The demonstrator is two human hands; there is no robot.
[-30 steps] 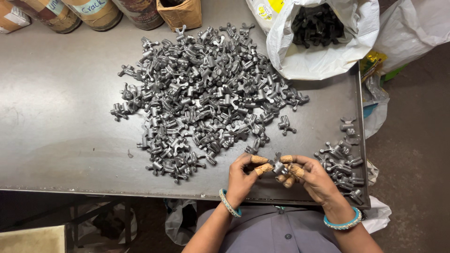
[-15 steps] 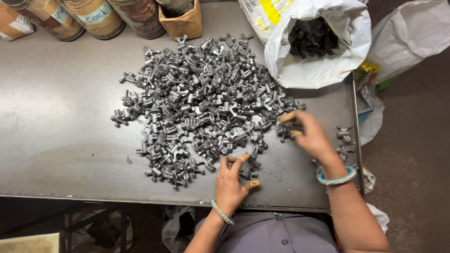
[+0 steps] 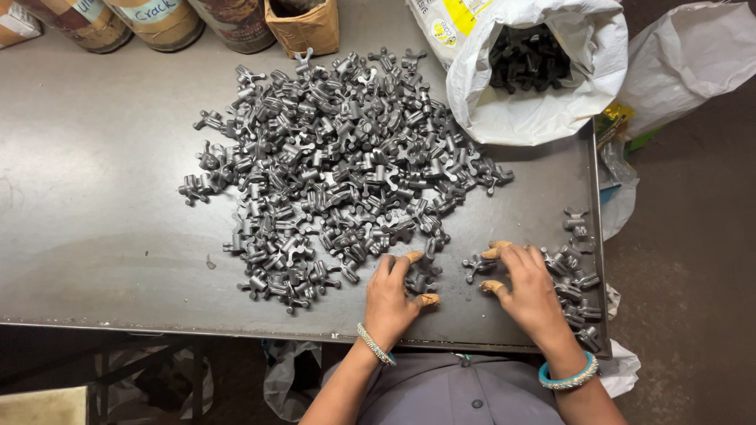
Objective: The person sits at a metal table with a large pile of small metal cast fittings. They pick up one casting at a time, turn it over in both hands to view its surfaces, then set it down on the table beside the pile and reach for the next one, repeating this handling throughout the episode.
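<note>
A big heap of grey forked metal parts (image 3: 339, 157) covers the middle of the dark metal table (image 3: 94, 197). My left hand (image 3: 391, 303) rests at the heap's near edge, with its finger and thumb closed around a few parts (image 3: 421, 277). My right hand (image 3: 529, 290) lies to the right of it, its fingertips pinching a single part (image 3: 478, 264) that lies apart from the heap. A smaller group of the same parts (image 3: 579, 275) sits beside my right hand along the table's right edge.
An open white sack (image 3: 543, 110) holding dark parts stands at the back right, with another white bag (image 3: 685, 55) beyond the table. Several round tins (image 3: 157, 20) and a small cardboard box (image 3: 307, 31) line the back edge. The table's near edge runs just under my wrists.
My right hand has drawn back from the heap's right edge toward the near edge, bringing one part with it. My left hand has stayed at the heap's near edge.
</note>
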